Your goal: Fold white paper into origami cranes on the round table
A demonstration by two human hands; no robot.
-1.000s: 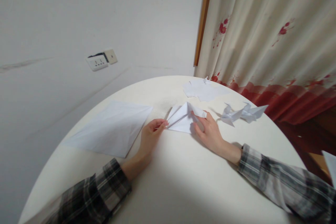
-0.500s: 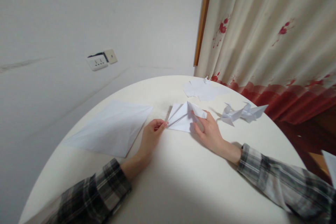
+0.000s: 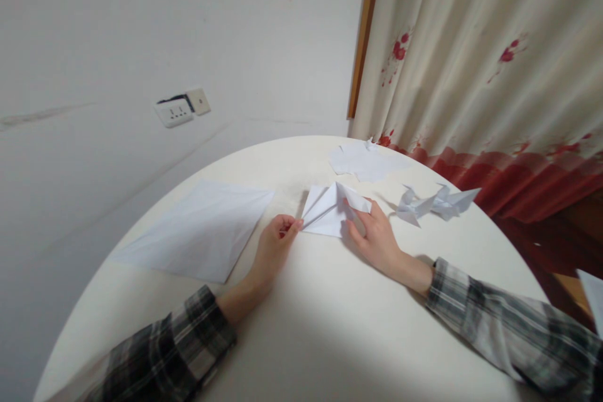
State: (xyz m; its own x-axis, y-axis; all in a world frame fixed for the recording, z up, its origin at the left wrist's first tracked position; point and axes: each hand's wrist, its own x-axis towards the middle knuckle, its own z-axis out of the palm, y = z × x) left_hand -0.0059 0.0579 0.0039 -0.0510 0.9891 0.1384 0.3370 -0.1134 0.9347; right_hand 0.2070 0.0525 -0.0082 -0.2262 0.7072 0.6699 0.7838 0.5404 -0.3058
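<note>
So the white wall (image 3: 264,31) had a long dark scuff (image 3: 44,115), plus a white socket (image 3: 175,113) sitting kinda crooked right beside a beige plate (image 3: 198,102). Off to the right, a brown wooden strip (image 3: 366,38) ran next to a cream curtain (image 3: 452,75) with red flowers and a red bottom band.

Present: one left hand (image 3: 273,248), one right hand (image 3: 377,239). Paper: one part-folded sheet (image 3: 325,217), one large piece (image 3: 202,226), at least two folded birds (image 3: 417,206). Also two wall plates (image 3: 174,113).
</note>
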